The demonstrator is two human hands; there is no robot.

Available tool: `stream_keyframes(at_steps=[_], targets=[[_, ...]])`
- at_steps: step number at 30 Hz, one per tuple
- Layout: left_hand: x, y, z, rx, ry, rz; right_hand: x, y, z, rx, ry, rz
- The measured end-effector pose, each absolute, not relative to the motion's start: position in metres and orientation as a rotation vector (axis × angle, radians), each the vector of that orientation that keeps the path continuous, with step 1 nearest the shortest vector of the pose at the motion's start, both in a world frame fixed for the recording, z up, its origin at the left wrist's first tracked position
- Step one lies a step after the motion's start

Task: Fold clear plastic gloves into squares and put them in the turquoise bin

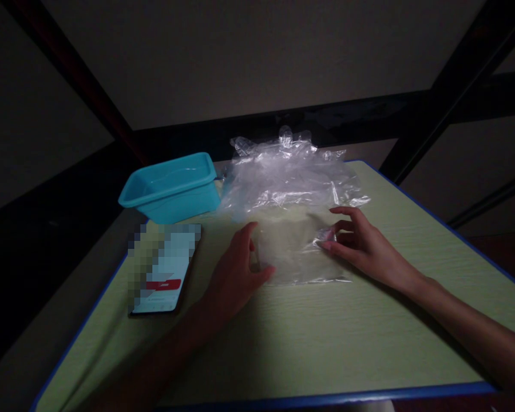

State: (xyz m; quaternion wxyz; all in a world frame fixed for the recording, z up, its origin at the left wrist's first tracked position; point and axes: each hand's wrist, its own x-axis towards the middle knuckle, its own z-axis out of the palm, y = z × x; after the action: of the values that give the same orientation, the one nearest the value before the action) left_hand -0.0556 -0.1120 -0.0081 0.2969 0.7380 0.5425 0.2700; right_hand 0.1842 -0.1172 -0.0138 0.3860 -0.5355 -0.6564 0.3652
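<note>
A clear plastic bag (296, 252) lies flat on the light green table (326, 343). At its left edge is my left hand (236, 274), thumb and fingers apart, with the thumb tip on or just over the plastic. My right hand (364, 246) pinches the right part of the bag between thumb and fingers, and the film is bunched up there. Behind the bag, a crumpled heap of clear plastic bags (292, 177) spreads over the far part of the table.
A turquoise plastic basket (180, 197) stands at the table's far left corner. A phone (167, 274) with its screen lit lies in front of it, left of my left hand. Dark bars and a wall rise behind the blue-edged table.
</note>
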Motion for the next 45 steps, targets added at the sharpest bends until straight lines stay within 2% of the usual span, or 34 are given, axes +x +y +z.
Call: stream_keyframes(at_steps=[4, 7, 10, 20, 32, 45], targets=[[-0.051, -0.119, -0.011, 2.517, 1.179, 0.831, 0.186, -0.116, -0.017, -1.344, -1.627, 0.974], [-0.047, -0.124, -0.012, 2.773, 0.816, 0.553, 0.186, -0.114, -0.021, -1.327, -1.633, 0.977], [-0.046, -0.125, -0.014, 2.786, 0.663, 0.291, 0.185, -0.114, -0.023, -1.313, -1.661, 0.967], [-0.045, -0.128, -0.020, 2.724, 0.642, 0.118, 0.184, -0.113, -0.023, -1.306, -1.662, 0.974], [-0.047, -0.128, -0.022, 2.741, 0.635, 0.167, 0.187, -0.111, -0.016, -1.313, -1.618, 1.050], [-0.046, -0.129, -0.021, 2.749, 0.657, 0.212, 0.187, -0.113, -0.017, -1.420, -1.882, 0.885]])
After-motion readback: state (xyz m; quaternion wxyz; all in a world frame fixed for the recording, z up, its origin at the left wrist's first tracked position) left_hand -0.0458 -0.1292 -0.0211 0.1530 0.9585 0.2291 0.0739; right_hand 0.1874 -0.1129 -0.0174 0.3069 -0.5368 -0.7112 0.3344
